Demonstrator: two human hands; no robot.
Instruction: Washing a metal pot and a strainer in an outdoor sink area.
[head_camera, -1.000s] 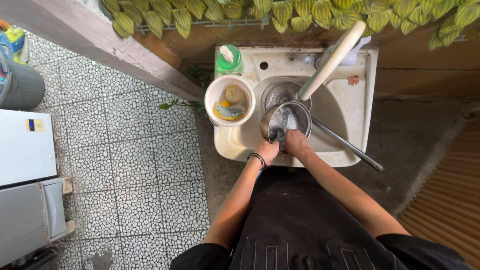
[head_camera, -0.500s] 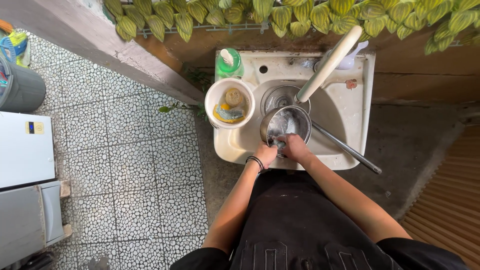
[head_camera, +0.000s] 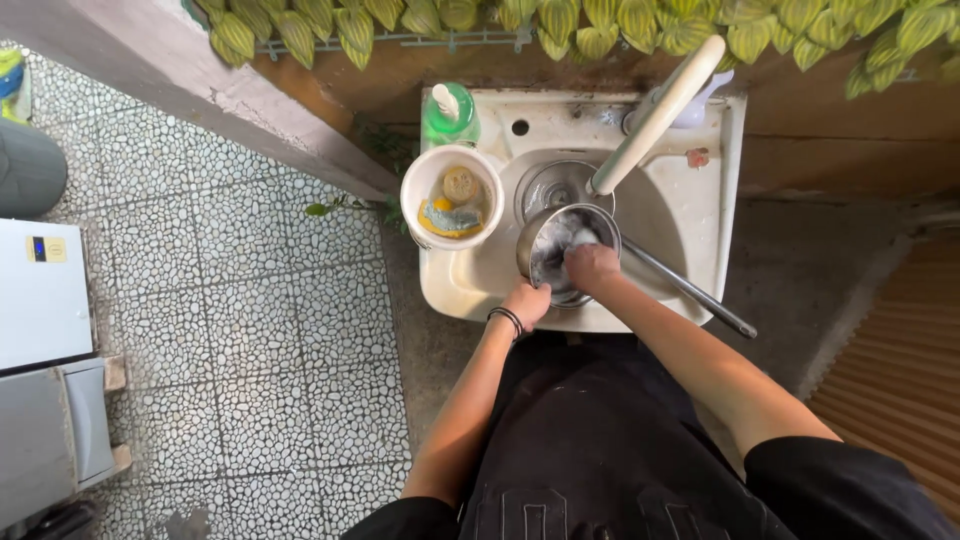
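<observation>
A small steel saucepan (head_camera: 548, 240) with a long handle (head_camera: 690, 291) rests over a white sink (head_camera: 700, 190). My left hand (head_camera: 527, 301) grips the pan's near rim. Inside the soapy pan, my right hand (head_camera: 590, 265) is closed on a scrubbing pad that is mostly hidden under my fingers. A steel lid or drain (head_camera: 552, 185) lies in the basin behind the pan.
A white tub (head_camera: 420, 195) with sponges sits at the sink's left. Behind it stands a green soap bottle (head_camera: 450, 115). A long white tap (head_camera: 660, 110) reaches over the basin. Pebble floor lies left, with white appliances (head_camera: 40, 300) at the edge.
My right hand has shifted slightly inside the pan while scrubbing. The view has moved a little closer to the sink.
</observation>
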